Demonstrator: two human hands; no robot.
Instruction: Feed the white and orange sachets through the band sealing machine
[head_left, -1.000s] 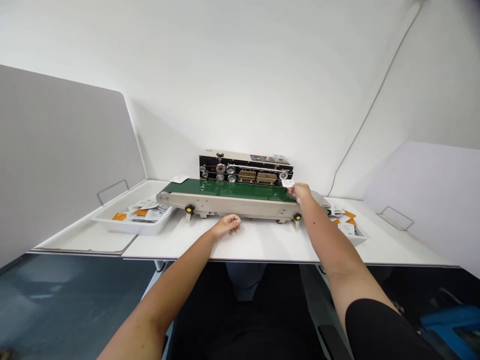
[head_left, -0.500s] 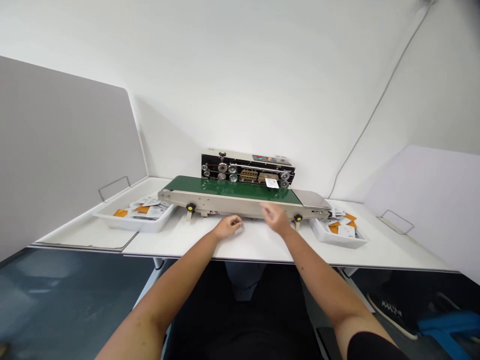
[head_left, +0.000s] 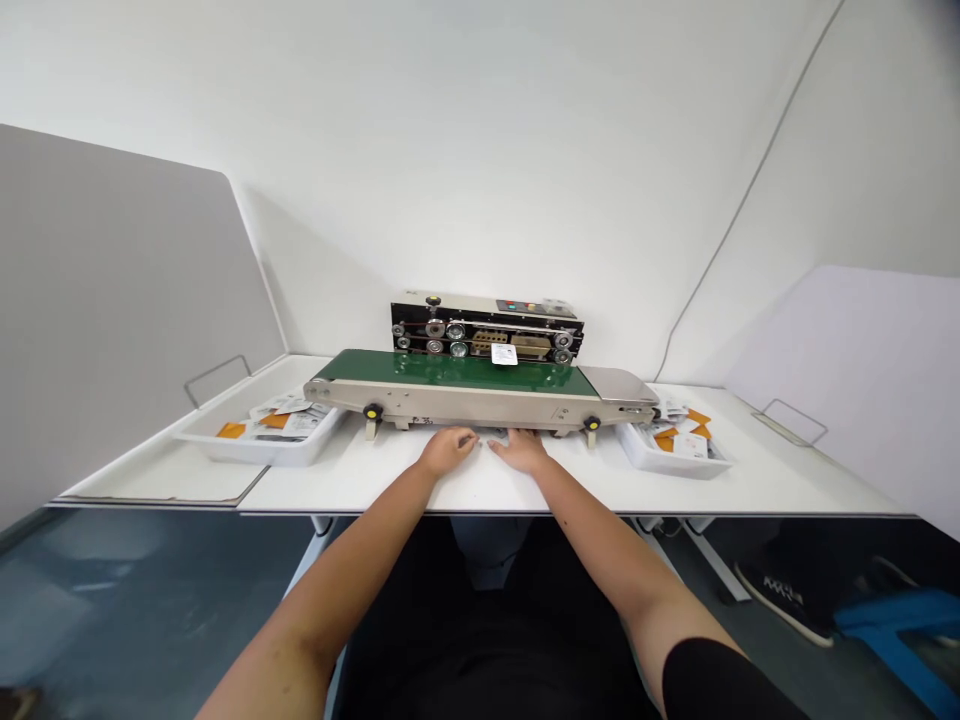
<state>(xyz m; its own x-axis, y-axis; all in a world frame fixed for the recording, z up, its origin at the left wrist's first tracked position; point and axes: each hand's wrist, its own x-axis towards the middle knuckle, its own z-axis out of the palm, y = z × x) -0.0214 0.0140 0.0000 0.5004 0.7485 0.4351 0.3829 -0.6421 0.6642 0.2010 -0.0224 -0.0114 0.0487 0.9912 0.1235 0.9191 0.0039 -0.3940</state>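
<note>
While placed at far side of green belt (head_left: pixel 427 367): white packet (head_left: pixel 504 354), probably light, thin, flexible; best pinched by near edge. On near surface (head_left: pixel 480 490), apart: left hand (head_left: pixel 448 450), curled, hold unclear; right hand (head_left: pixel 523 451), spread.

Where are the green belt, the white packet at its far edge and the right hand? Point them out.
Green belt (head_left: pixel 450 372), head view: its top surface.
White packet (head_left: pixel 504 354), head view: its front face.
Right hand (head_left: pixel 523 453), head view: its back.
</note>
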